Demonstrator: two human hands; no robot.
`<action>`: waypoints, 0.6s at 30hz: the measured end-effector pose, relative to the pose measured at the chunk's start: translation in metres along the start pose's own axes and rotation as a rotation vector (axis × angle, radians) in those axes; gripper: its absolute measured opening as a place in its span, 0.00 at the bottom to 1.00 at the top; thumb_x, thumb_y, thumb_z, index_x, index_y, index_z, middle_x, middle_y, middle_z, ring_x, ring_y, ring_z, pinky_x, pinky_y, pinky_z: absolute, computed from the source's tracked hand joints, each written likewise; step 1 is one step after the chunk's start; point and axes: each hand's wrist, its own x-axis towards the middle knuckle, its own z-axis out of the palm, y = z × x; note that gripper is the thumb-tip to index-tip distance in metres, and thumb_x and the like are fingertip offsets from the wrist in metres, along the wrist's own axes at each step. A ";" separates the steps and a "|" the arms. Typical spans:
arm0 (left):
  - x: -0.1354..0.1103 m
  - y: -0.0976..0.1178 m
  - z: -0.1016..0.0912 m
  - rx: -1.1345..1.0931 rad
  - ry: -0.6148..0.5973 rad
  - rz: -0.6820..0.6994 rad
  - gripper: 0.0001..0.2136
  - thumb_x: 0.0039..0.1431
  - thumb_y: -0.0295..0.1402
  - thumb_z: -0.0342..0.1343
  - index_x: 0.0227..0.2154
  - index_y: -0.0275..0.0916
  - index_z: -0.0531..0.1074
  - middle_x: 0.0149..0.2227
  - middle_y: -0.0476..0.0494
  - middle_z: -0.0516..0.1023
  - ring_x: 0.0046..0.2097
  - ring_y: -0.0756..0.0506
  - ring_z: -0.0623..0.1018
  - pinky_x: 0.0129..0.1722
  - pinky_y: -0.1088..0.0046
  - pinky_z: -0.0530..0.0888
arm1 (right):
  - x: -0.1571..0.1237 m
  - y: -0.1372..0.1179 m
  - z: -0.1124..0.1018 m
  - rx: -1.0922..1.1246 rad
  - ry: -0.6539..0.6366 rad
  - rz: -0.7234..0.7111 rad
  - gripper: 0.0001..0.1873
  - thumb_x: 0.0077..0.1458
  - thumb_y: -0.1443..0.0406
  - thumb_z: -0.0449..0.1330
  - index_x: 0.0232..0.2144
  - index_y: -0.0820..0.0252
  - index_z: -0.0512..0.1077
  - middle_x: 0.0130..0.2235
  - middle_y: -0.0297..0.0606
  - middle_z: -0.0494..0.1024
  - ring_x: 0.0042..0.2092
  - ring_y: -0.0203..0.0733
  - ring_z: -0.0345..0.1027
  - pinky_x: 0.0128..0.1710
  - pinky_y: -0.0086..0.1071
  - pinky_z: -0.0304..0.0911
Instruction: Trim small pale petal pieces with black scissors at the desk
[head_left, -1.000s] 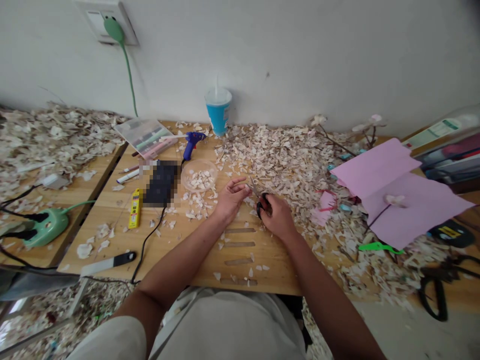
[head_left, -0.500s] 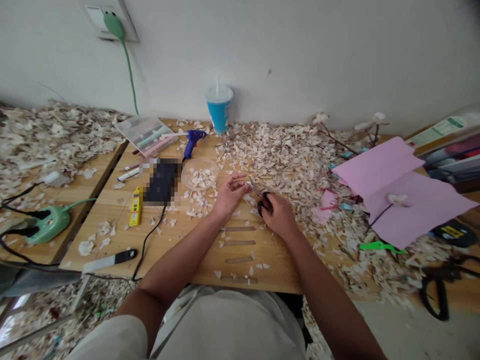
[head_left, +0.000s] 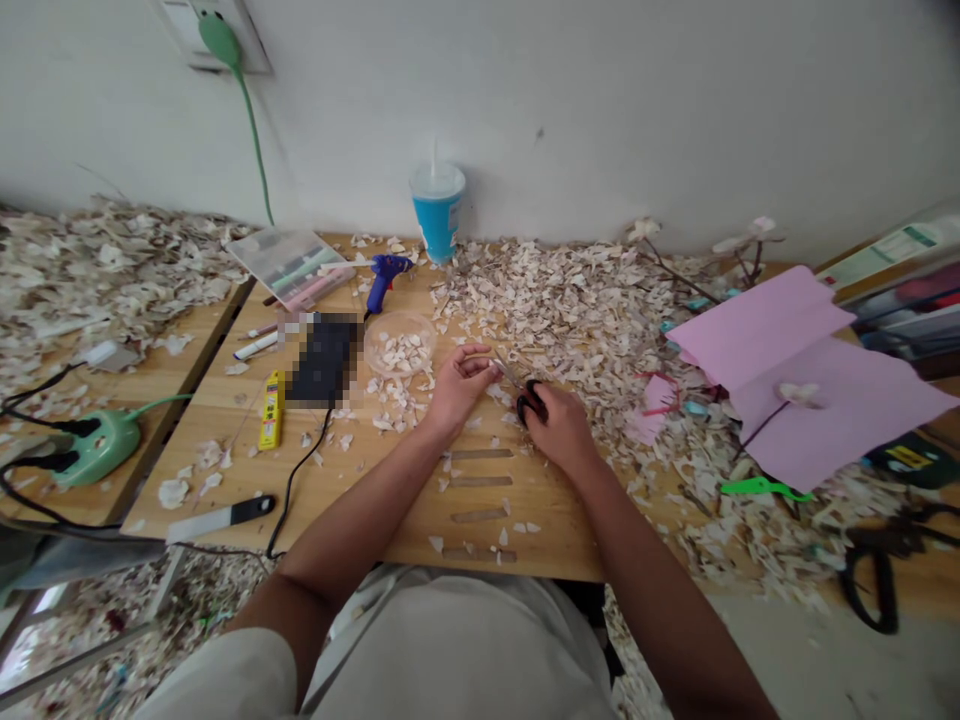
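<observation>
Just beyond the scissors (head_left: 531, 402), pale scraps (head_left: 585, 310) smother the table (head_left: 555, 530).

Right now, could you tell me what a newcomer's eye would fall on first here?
Pale scraps smother the table's right half. At their near edge, the right hand grips black-handled scissors, the left hand curled beside the blades. Pink paper sheets lie far right; a blue cup stands against the wall.
</observation>
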 end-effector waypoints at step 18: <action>0.004 0.007 -0.007 0.189 -0.144 0.095 0.21 0.47 0.31 0.67 0.43 0.38 0.67 0.31 0.50 0.77 0.33 0.52 0.77 0.36 0.76 0.71 | -0.002 0.004 0.002 -0.047 0.006 -0.011 0.09 0.56 0.63 0.54 0.38 0.59 0.70 0.38 0.45 0.77 0.42 0.50 0.69 0.43 0.41 0.58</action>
